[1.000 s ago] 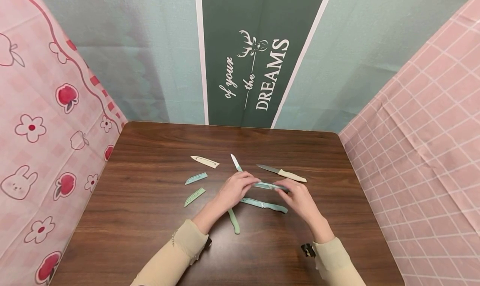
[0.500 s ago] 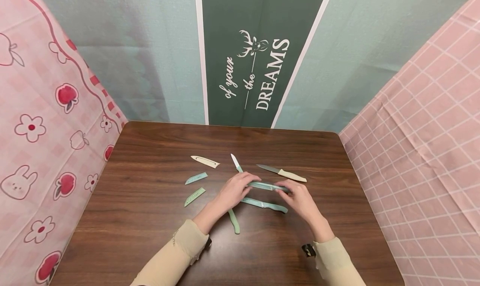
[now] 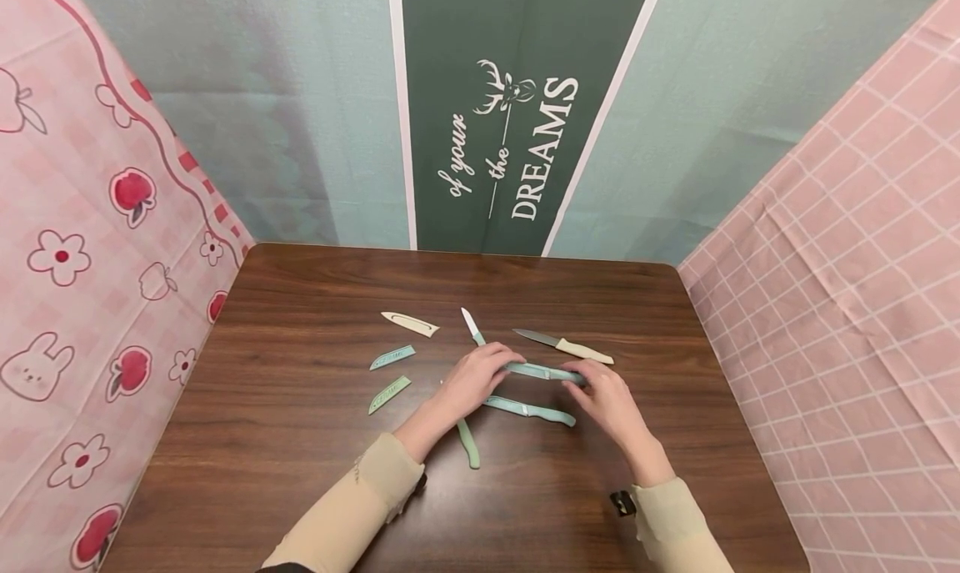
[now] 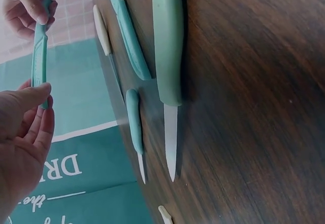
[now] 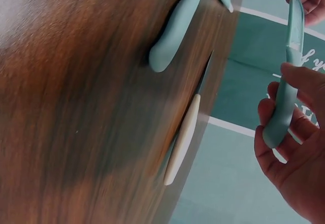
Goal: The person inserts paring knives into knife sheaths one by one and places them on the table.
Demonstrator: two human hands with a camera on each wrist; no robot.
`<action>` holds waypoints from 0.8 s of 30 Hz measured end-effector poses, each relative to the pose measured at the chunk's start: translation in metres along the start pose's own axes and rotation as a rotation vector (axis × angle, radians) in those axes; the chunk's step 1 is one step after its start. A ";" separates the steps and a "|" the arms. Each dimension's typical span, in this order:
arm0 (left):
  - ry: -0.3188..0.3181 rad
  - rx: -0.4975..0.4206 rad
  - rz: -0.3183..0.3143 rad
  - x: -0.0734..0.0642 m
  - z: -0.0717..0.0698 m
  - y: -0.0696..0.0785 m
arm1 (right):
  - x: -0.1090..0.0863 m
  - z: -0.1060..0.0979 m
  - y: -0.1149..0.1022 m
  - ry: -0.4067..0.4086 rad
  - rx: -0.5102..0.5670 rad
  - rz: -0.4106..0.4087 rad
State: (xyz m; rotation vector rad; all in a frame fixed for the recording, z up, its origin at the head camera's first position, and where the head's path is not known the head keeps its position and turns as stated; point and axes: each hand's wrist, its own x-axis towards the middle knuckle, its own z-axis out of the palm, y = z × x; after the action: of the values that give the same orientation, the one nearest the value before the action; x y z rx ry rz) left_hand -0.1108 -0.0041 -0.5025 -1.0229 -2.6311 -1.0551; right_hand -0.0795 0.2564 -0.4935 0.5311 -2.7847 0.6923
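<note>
In the head view, my left hand (image 3: 480, 373) pinches the end of a light blue sheath (image 3: 529, 370). The sheath covers the blade of a blue knife (image 5: 285, 102), whose handle my right hand (image 3: 609, 394) holds between thumb and fingers. Sheath and handle meet in one line, lifted above the table. Below them lies another sheathed blue knife (image 3: 551, 414). A green knife (image 4: 168, 46) with a bare blade lies beneath my left forearm. Just beyond my left hand is a small blue knife (image 4: 133, 122), its blade bare and its handle partly hidden in the head view.
Left on the brown table (image 3: 300, 439) lie a cream sheath (image 3: 410, 324), a blue sheath (image 3: 392, 357) and a green sheath (image 3: 389, 394). A cream-handled knife (image 3: 585, 353) with a bare grey blade lies beyond my right hand. Fabric hangings enclose the table's back and sides.
My right hand has shifted slightly right along the handle, so more of it shows. My left hand still holds the sheath end. The things lying on the table have not moved.
</note>
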 end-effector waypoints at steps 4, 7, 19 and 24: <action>-0.012 0.031 -0.001 0.004 0.003 0.000 | -0.003 -0.001 0.003 -0.004 -0.035 0.015; -0.016 0.069 0.005 0.007 0.005 0.000 | -0.005 -0.002 0.006 -0.011 -0.066 0.034; -0.005 0.246 0.066 0.018 0.018 -0.004 | -0.010 0.002 0.014 -0.067 -0.112 0.114; -0.018 0.247 0.084 0.022 0.021 -0.004 | -0.010 0.001 0.016 -0.092 -0.117 0.149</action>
State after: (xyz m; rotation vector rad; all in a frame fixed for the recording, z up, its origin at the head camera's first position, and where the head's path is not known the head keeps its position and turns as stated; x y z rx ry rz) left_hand -0.1275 0.0199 -0.5125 -1.0793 -2.6224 -0.6850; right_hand -0.0772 0.2718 -0.5043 0.3447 -2.9522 0.5415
